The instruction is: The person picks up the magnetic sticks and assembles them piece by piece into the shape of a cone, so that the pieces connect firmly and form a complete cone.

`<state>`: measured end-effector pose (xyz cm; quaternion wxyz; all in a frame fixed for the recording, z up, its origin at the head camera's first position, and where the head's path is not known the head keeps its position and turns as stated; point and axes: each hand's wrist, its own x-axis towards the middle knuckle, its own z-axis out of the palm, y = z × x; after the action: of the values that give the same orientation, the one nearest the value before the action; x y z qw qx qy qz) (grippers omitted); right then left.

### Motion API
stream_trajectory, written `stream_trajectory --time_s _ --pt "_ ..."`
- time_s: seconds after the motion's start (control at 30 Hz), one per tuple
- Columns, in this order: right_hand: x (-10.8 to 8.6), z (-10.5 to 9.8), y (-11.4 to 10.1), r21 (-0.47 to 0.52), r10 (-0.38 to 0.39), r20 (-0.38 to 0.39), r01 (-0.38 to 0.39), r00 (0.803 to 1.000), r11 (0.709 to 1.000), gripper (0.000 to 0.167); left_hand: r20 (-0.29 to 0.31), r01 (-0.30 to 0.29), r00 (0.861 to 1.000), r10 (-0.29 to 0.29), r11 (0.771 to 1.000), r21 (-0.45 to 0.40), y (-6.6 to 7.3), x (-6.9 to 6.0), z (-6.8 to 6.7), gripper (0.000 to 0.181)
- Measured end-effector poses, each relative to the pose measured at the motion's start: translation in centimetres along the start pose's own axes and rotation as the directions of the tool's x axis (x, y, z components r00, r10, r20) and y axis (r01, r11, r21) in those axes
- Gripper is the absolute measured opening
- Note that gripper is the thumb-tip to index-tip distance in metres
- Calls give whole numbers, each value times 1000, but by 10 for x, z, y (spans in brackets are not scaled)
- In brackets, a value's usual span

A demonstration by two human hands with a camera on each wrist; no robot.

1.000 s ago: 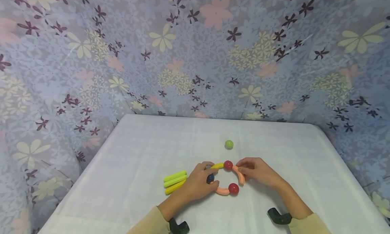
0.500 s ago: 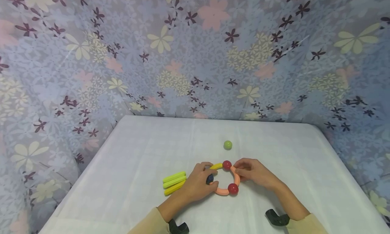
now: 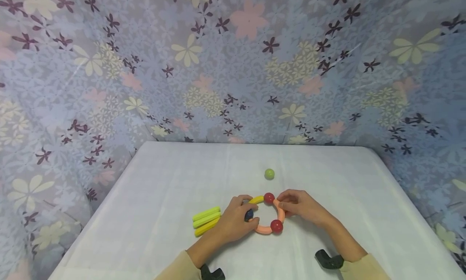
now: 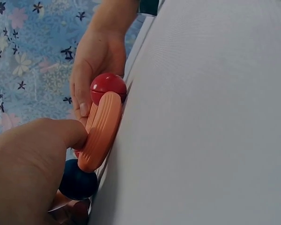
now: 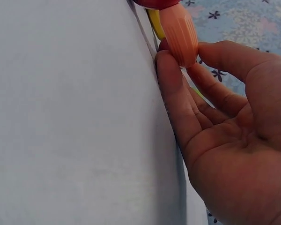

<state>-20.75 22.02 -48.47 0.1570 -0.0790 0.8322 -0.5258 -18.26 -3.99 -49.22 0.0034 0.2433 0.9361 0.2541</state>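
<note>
A ring of curved rods and balls lies on the table in the head view. My left hand (image 3: 234,219) holds its left side, fingers and thumb about the dark blue ball (image 3: 249,215), the thumb touching the lower orange curved rod (image 4: 103,131). My right hand (image 3: 300,205) pinches the right orange curved rod (image 5: 179,35) between thumb and fingers. That rod runs from the upper red ball (image 3: 269,198) to the lower red ball (image 3: 276,226). A yellow curved rod (image 3: 257,200) meets the upper red ball, its other end partly covered by my left fingers.
Beyond the ring sits a green ball (image 3: 269,174). Two yellow-green sticks (image 3: 206,213) and a yellow stick (image 3: 207,227) lie side by side, left of my left hand. Flowered cloth (image 3: 233,69) hangs behind the white table (image 3: 174,170).
The right orange rod's lower end has swung left to the lower red ball, closing the gap in the ring. My right hand moved slightly left with it; my left hand keeps its hold.
</note>
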Motion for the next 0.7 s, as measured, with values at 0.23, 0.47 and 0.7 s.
stream_trajectory --time_s 0.23,0.47,0.7 --pt "-1 1 3 38 -2 -3 2 1000 999 35 11 1 1000 -1 1000 -1 2 -1 -2 36" --pt "-1 -1 4 11 6 2 -6 1000 1000 33 11 -7 1000 7 1000 3 2 -1 -2 34" --pt "0 0 2 -48 -1 -11 0 1000 999 35 16 -18 1000 18 1000 3 0 1 -2 36"
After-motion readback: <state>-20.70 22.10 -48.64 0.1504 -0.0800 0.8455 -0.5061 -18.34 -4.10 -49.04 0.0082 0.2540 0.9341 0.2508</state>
